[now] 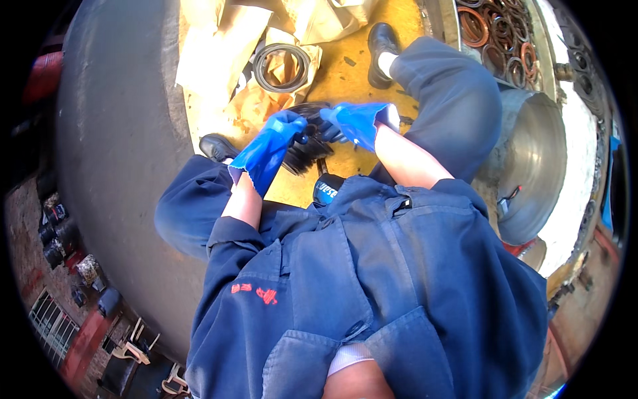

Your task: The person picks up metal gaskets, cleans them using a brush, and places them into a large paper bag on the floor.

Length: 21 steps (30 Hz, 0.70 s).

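Observation:
My left hand (287,125), in a long blue rubber glove, has its fingers closed at the left side of a dark ring (311,109). The blue-gloved right hand (337,125) is curled at the ring's right side. Most of the ring's near edge is hidden behind the gloves. Just below my hands, a cluster of black rings or strips (300,158) lies over the yellow floor; its exact form is hard to make out. A dark rod-like piece (322,166) stands beside it, near a blue and black container (327,189).
Larger black rings (282,68) lie on brown paper (226,60) ahead. At the far right, a tray holds several rusty rings (473,28). A curved metal sheet (531,166) stands right of my knee, and a big dark curved surface (113,133) fills the left.

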Tool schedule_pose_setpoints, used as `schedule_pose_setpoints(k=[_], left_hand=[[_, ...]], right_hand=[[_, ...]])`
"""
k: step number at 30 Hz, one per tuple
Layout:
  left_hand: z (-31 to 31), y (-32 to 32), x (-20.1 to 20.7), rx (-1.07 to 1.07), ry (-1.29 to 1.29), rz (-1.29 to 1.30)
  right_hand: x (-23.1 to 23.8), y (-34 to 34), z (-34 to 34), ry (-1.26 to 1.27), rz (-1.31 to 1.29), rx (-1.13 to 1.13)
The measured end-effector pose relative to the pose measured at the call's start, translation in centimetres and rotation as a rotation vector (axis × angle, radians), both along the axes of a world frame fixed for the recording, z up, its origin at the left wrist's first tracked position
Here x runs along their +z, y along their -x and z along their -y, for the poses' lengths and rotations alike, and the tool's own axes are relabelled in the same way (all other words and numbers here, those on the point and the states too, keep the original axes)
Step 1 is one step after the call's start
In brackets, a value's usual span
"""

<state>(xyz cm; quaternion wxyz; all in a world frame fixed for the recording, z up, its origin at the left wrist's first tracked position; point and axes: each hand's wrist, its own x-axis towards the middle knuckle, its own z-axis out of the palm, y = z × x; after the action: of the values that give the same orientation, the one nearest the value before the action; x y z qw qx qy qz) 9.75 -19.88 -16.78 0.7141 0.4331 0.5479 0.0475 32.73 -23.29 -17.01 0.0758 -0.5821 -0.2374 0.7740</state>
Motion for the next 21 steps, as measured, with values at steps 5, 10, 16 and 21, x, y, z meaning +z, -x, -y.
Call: schedule_pose_setpoints(k=[5,10,16,21], left_hand=[[1.7,-1.0,-0.5,0.276,-0.024,0.443],[3.9,2.2,-0.2,0.116,-0.043,0.387],[4.1,4.3,-2.8,-0.161,-0.336,0.143],[3.1,4.1,0.5,-0.565,-0.659,-0.217]], right_hand=[[-0.8,1.1,-0.2,0.225,-0.247,-0.370],[-0.5,4.3,0.1,0.389,-0.227,-0.491],[-2.9,6.3,1.0,0.334,-0.430,-0.565],[-5.6,7.8,1.7,0.397,-0.459,-0.756]])
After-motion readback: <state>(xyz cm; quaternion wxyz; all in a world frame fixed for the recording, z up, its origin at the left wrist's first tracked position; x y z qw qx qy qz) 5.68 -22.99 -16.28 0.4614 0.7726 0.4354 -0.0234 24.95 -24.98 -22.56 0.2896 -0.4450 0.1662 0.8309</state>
